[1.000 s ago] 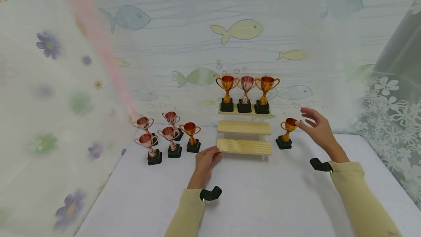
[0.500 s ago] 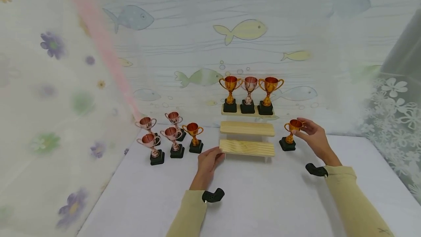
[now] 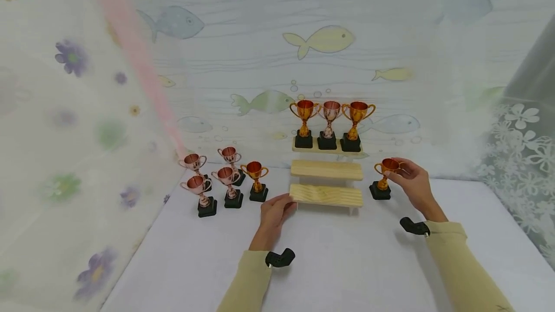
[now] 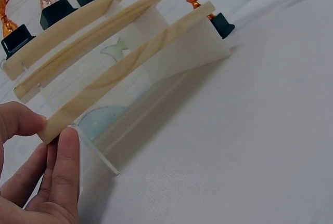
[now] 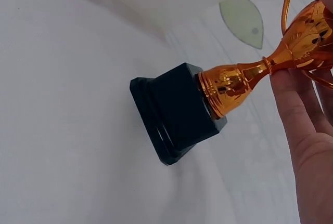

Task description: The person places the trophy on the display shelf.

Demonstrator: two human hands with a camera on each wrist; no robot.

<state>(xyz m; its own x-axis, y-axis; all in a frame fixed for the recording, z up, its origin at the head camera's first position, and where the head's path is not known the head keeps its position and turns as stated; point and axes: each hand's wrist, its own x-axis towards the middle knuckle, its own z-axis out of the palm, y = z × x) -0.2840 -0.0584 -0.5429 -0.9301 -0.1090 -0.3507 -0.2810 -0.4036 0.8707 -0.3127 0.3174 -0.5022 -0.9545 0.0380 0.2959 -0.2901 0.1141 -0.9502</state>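
My left hand (image 3: 274, 213) pinches the left end of the lowest step of a three-tier wooden stand (image 3: 326, 195), thumb above and fingers below in the left wrist view. To the right of the stand, my right hand (image 3: 413, 182) holds the cup of a gold trophy (image 3: 383, 182) with a black base (image 5: 179, 112). That trophy stands upright beside the stand. Along the top tier are a gold trophy (image 3: 305, 124), a rose-coloured trophy (image 3: 329, 124) and another gold trophy (image 3: 355, 124). The two lower tiers bear nothing.
Left of the stand stand several rose-coloured trophies (image 3: 228, 187) and one gold trophy (image 3: 257, 181) on the white tabletop (image 3: 338, 259). A fish-patterned curtain (image 3: 243, 57) hangs behind, and a lace curtain (image 3: 524, 143) at the right.
My right hand has moved left onto the gold trophy and taken hold of its cup. The left hand keeps its grip on the stand. The head view has shifted slightly.
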